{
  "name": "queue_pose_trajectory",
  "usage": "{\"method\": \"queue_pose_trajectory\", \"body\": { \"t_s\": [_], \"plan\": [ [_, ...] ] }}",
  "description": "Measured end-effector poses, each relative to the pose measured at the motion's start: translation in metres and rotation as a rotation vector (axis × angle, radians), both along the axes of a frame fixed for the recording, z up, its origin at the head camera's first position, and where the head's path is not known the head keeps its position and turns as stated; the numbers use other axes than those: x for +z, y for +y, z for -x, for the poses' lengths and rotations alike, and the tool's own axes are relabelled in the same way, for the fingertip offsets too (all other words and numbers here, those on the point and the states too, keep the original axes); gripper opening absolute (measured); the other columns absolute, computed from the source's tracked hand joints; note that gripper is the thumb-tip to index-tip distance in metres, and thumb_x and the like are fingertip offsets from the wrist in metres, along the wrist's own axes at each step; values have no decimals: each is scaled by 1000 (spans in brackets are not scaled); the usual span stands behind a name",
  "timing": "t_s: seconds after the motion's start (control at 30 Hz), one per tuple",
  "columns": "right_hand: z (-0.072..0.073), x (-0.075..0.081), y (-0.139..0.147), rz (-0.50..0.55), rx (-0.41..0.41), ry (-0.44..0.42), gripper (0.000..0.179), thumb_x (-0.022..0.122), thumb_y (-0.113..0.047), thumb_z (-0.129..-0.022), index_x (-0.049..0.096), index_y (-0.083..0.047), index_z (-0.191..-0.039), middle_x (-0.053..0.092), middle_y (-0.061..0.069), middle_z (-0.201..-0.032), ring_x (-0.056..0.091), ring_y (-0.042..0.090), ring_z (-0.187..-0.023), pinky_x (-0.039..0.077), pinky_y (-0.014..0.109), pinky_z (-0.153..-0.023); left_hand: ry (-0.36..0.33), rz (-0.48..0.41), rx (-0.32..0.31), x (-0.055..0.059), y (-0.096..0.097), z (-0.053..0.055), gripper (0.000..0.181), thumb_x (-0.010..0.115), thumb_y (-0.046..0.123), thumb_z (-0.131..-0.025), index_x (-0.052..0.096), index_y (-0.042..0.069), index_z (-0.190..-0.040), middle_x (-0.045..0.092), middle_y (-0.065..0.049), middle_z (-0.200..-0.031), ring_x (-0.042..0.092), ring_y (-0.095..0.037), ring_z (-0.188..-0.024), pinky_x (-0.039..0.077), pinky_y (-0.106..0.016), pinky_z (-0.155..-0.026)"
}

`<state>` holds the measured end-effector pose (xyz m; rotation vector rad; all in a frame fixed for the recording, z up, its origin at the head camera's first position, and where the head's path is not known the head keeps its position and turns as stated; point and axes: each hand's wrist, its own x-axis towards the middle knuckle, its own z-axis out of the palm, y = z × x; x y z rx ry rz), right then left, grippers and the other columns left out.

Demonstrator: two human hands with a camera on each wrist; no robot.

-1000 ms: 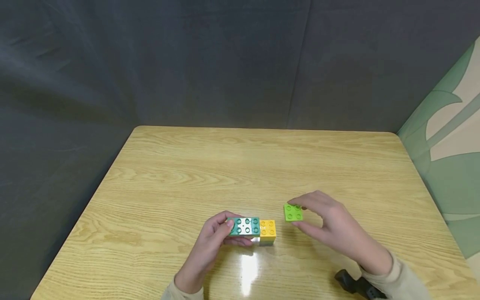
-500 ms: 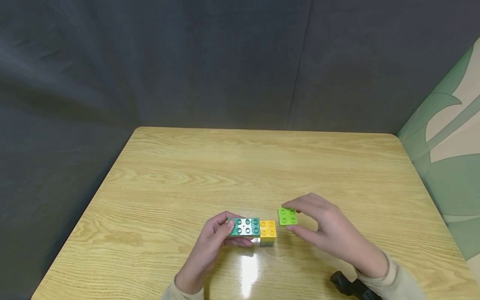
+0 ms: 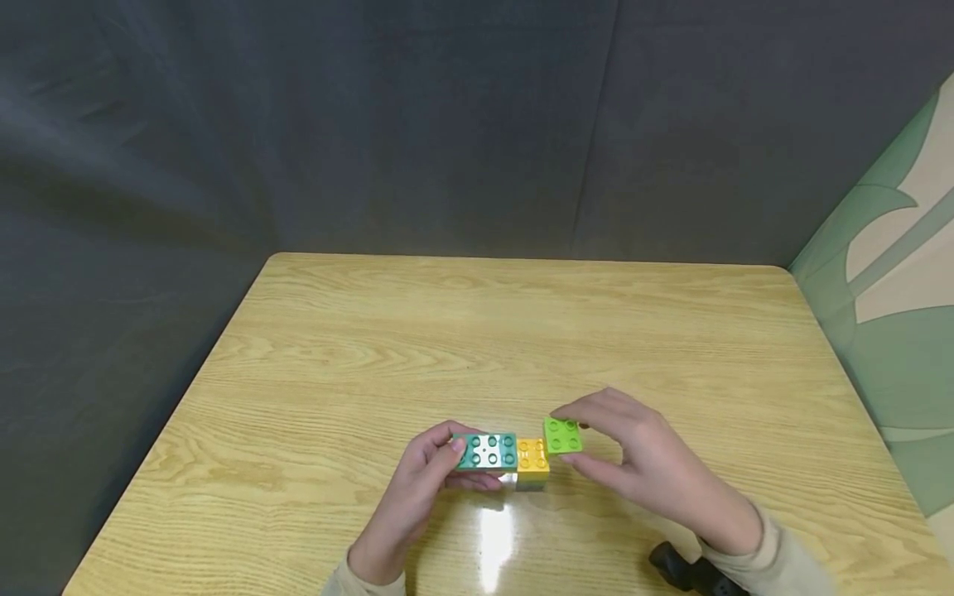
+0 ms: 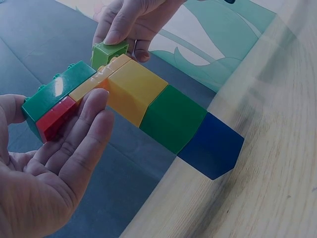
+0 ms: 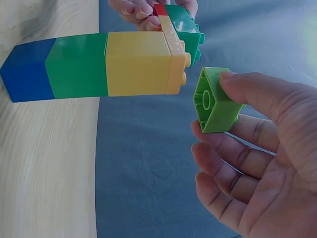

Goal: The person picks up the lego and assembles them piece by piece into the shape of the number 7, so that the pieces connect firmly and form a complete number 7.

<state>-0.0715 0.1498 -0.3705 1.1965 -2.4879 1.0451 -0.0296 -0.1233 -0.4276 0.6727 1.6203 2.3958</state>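
Note:
My left hand point(image 3: 421, 472) holds one end of a toy brick build by its teal brick point(image 3: 487, 452), thumb on top and fingers underneath. In the left wrist view, a red brick point(image 4: 55, 120) sits under the teal one. The build's tower stacks a blue brick point(image 4: 213, 148), a green brick point(image 4: 173, 119) and a yellow brick point(image 4: 137, 91), with a thin orange-yellow plate point(image 5: 174, 64) on top. My right hand point(image 3: 644, 443) pinches a lime-green brick point(image 5: 218, 101) between thumb and fingers. Its hollow underside faces the plate's bare studs across a small gap.
The build stands near the front of a wood-grain table point(image 3: 358, 331). A dark cloth point(image 3: 447, 124) hangs behind it, and a green-and-beige leaf-patterned surface point(image 3: 894, 331) lies at the right. A black device point(image 3: 689, 571) is by the right sleeve.
My right hand has carried the lime-green brick leftward and slightly nearer me, from beside the build to the plate's right edge. The left hand and the build have stayed put.

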Motion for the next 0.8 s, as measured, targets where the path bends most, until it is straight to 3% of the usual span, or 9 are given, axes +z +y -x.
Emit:
{"method": "queue_pose_trajectory", "body": {
  "t_s": [0.2,0.5,0.8],
  "plan": [
    [-1,-2,-3,6,10,-6,43,84,-16,-75,67,-15,-115,65,-11,-107,59,6,-97,54,29,-79,-7,2,-1,0,0,0,32,35,5,-104,46,-23,-114,72,-11,-99,72,-21,-81,54,-56,-72],
    [-3,-2,-11,27,31,-16,38,81,-21,-79,67,-17,-114,65,-11,-107,59,7,-97,54,29,-78,12,5,6,0,0,1,32,34,4,-103,45,-24,-114,69,-23,-97,72,-23,-81,52,-59,-70],
    [-3,-4,-17,41,60,-42,37,80,-20,-80,67,-19,-114,65,-13,-108,58,6,-97,54,30,-79,9,-3,-1,-1,-1,1,32,34,4,-104,45,-24,-115,71,-19,-98,72,-24,-81,52,-60,-70]
  ]
}}
